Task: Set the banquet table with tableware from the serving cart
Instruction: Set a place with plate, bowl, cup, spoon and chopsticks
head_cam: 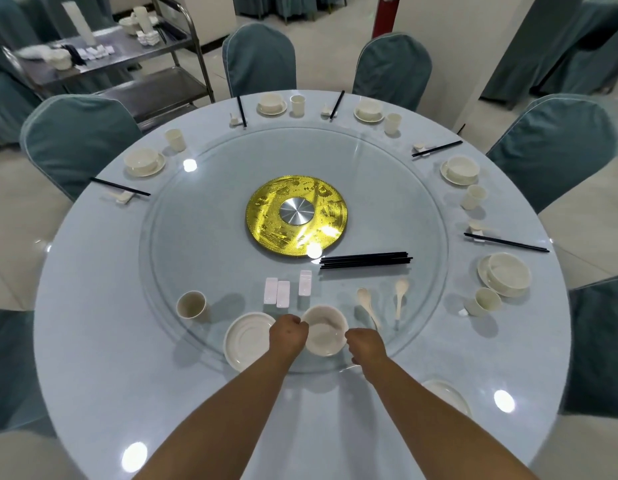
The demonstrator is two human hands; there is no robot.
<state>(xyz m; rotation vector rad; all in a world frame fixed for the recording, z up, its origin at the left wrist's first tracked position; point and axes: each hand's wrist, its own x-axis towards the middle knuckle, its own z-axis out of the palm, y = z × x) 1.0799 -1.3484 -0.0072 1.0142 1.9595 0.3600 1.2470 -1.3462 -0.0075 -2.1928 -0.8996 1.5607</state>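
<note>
A white bowl sits at the near edge of the glass turntable. My left hand grips its left rim and my right hand grips its right rim. Left of the bowl lies a white saucer, with a cup beyond it. Three white chopstick rests, two spoons and a bundle of black chopsticks lie on the glass behind the bowl. Another saucer lies on the blue table near my right arm.
Several place settings with bowls, cups, spoons and chopsticks ring the far and right sides of the table. A gold disc marks the turntable's centre. Covered chairs surround the table. The steel serving cart with more tableware stands at the back left.
</note>
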